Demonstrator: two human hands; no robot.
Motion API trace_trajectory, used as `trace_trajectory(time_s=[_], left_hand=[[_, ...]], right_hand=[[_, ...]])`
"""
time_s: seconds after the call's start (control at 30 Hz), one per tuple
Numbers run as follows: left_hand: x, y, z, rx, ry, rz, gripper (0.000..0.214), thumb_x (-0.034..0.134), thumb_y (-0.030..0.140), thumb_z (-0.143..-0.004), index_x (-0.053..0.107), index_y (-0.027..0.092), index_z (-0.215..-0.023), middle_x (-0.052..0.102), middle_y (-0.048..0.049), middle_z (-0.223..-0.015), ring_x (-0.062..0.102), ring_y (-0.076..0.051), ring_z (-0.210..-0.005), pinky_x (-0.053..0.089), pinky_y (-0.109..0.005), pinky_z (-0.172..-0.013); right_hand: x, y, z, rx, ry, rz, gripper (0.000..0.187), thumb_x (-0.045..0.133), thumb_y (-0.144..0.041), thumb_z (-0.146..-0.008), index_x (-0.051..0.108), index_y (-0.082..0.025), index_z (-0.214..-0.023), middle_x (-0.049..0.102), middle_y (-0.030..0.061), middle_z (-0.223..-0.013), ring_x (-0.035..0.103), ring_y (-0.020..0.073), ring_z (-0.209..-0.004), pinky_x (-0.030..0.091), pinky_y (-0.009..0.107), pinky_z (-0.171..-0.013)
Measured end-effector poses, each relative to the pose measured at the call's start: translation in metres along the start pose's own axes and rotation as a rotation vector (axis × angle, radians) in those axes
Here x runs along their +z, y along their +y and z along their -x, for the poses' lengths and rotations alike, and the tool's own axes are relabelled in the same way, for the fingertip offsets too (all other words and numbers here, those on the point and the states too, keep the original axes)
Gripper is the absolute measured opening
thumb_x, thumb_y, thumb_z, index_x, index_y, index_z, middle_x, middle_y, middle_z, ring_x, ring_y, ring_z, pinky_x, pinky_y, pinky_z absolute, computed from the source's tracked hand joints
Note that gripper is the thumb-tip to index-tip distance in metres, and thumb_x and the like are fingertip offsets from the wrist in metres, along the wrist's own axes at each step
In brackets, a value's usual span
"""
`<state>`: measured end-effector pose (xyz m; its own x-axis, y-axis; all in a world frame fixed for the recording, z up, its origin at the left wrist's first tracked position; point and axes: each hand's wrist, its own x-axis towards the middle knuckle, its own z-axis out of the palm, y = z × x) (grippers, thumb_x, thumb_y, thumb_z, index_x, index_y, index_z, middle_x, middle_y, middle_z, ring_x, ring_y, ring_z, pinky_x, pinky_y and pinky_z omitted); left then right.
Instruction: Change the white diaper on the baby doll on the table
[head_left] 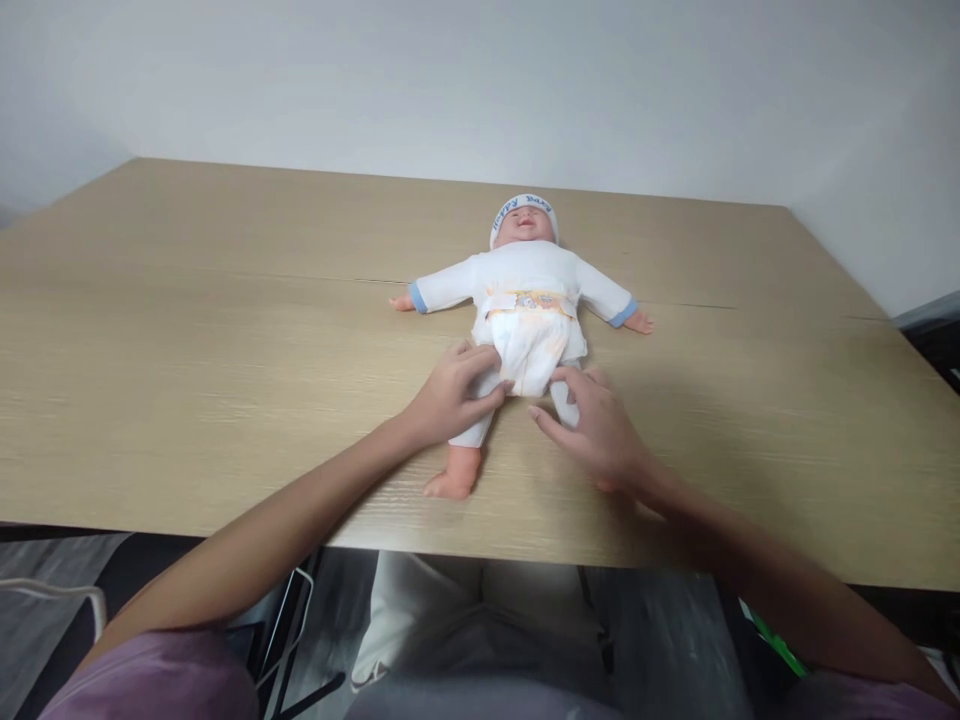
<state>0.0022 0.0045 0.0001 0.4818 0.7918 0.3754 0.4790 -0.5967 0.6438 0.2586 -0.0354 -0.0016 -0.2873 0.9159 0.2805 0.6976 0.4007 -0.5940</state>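
Note:
A baby doll (525,285) lies on its back on the wooden table (225,330), head away from me, arms spread. It wears a white top, a white cap with blue lettering and a diaper (531,340). My left hand (454,395) is closed around the doll's upper leg, beside the diaper. My right hand (596,430) rests over the doll's other leg, fingers curled on it and covering most of it. One bare doll foot (450,483) shows near the table's front edge.
A plain white wall stands behind the table. Under the front edge I see my lap and a chair frame (289,620). A dark object (937,340) sits past the table's right side.

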Motion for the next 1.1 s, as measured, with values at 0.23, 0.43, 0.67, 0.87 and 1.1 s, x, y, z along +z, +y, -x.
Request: trace_trajectory(time_s=[0.23,0.43,0.67,0.87,1.1], left_hand=[[0.010,-0.007,0.000,-0.236,0.171,0.384,0.038,0.086,0.042,-0.090,0.056,0.023,-0.106,0.067,-0.0037,-0.107,0.062,-0.020,-0.094,0.050,-0.035,-0.085],[0.009,-0.002,-0.002,-0.475,0.248,0.602,0.057,0.098,0.042,-0.079,0.057,0.024,-0.116,0.071,-0.0024,-0.102,0.068,-0.020,-0.092,0.054,-0.036,-0.085],[0.000,0.005,0.000,-0.468,0.110,0.513,0.041,0.092,0.050,-0.087,0.070,0.022,-0.108,0.075,-0.0044,-0.098,0.068,-0.021,-0.087,0.051,-0.035,-0.077],[-0.001,0.004,0.001,-0.408,0.030,0.360,0.039,0.080,0.057,-0.097,0.078,0.021,-0.110,0.077,-0.0048,-0.100,0.065,-0.021,-0.087,0.050,-0.036,-0.079],[-0.002,-0.004,0.000,-0.439,-0.002,0.539,0.044,0.081,0.061,-0.097,0.079,0.020,-0.114,0.080,-0.0065,-0.107,0.070,-0.023,-0.092,0.053,-0.036,-0.079]], right_hand=[[-0.012,0.002,-0.008,0.195,0.028,-0.278,0.038,0.078,-0.049,-0.095,0.057,-0.027,-0.118,0.075,0.0031,-0.100,0.061,0.0207,-0.073,0.049,0.038,-0.071],[-0.032,0.006,-0.015,0.278,0.006,-0.296,0.031,0.079,-0.055,-0.098,0.069,-0.026,-0.105,0.085,0.0043,-0.102,0.078,0.0241,-0.088,0.052,0.036,-0.076],[-0.028,0.005,-0.016,0.170,0.030,-0.168,0.024,0.076,-0.050,-0.102,0.078,-0.026,-0.101,0.086,0.0034,-0.094,0.078,0.0251,-0.083,0.054,0.039,-0.081],[-0.020,0.005,-0.014,0.110,0.051,-0.040,0.029,0.072,-0.054,-0.104,0.079,-0.026,-0.099,0.082,0.0053,-0.094,0.068,0.0272,-0.086,0.051,0.044,-0.087],[-0.013,0.003,-0.013,0.041,-0.003,-0.047,0.027,0.070,-0.049,-0.105,0.069,-0.026,-0.090,0.077,0.0067,-0.099,0.063,0.0296,-0.097,0.049,0.047,-0.096]])
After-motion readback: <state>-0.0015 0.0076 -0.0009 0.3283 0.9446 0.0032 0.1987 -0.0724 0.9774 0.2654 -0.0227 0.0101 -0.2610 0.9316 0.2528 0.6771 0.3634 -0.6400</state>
